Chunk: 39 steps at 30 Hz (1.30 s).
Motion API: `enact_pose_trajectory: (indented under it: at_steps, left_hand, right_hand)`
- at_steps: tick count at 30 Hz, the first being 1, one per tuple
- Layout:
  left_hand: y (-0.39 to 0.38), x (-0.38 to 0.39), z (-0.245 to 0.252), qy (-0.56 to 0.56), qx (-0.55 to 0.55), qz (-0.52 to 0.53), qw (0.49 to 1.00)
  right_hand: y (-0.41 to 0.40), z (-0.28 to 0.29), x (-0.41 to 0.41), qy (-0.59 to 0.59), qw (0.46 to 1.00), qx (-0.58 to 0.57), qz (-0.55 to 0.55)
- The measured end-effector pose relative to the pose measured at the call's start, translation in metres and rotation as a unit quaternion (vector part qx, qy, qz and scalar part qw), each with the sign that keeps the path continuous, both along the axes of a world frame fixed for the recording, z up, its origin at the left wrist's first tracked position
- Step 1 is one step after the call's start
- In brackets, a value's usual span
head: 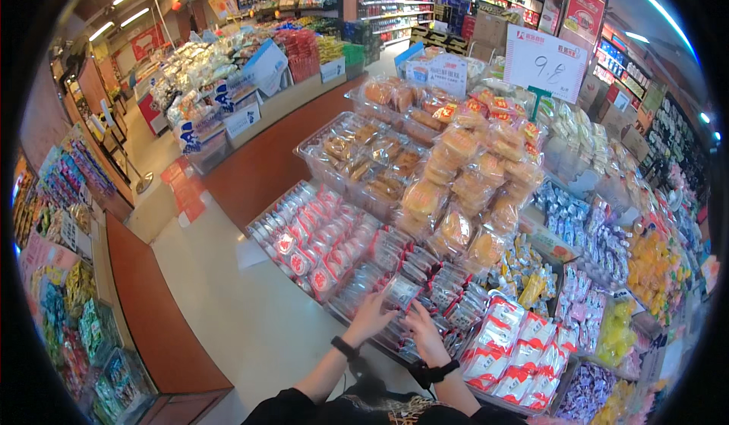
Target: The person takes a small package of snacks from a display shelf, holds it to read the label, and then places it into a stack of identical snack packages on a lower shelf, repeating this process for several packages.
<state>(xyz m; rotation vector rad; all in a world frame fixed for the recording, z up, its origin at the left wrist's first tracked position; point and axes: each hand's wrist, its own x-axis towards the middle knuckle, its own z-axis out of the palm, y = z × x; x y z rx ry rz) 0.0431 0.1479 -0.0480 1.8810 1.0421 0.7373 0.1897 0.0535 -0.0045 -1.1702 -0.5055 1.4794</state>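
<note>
A clear-wrapped snack packet [402, 291] with a dark edge lies tilted over the near rows of similar packets. My left hand [367, 315] has its fingers at the packet's left side. At its near right corner is my right hand [426, 334], thumb and forefinger close to the edge. The fingertips partly hide how the packet is gripped. Below and around both hands are rows of dark-edged packets [447, 288] in a display tray. Pink-and-white round wrapped snacks [319, 231] fill the left part.
White-and-red packets [512, 351] fill a clear tray on the right. Behind rise stacked wrapped cakes [455, 180] and clear plastic boxes of pastries [364, 151]. A price sign [544, 63] stands above them. An aisle floor [228, 294] runs along the left, beside another display counter [154, 317].
</note>
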Motion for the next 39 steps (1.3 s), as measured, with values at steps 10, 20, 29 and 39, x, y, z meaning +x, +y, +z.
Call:
enact_pose_trajectory:
  at_steps: [10, 20, 29, 39]
  left_hand:
    - [0.019, -0.003, -0.03, -0.052, -0.077, -0.036, 0.995]
    - [-0.04, -0.04, 0.062, 0.032, 0.02, 0.042, 0.998]
    - [-0.183, -0.09, 0.09, -0.109, -0.107, 0.202, 0.967]
    - [-0.397, -0.053, 0.11, -0.25, -0.135, 0.447, 0.848]
  right_hand:
    - [0.014, -0.001, -0.017, -0.063, 0.996, -0.018, -0.059]
    - [-0.039, 0.045, -0.018, 0.011, 0.998, 0.032, 0.046]
    - [-0.08, 0.061, -0.018, -0.089, 0.926, 0.127, 0.345]
    - [-0.193, 0.059, -0.036, -0.034, 0.799, 0.137, 0.585]
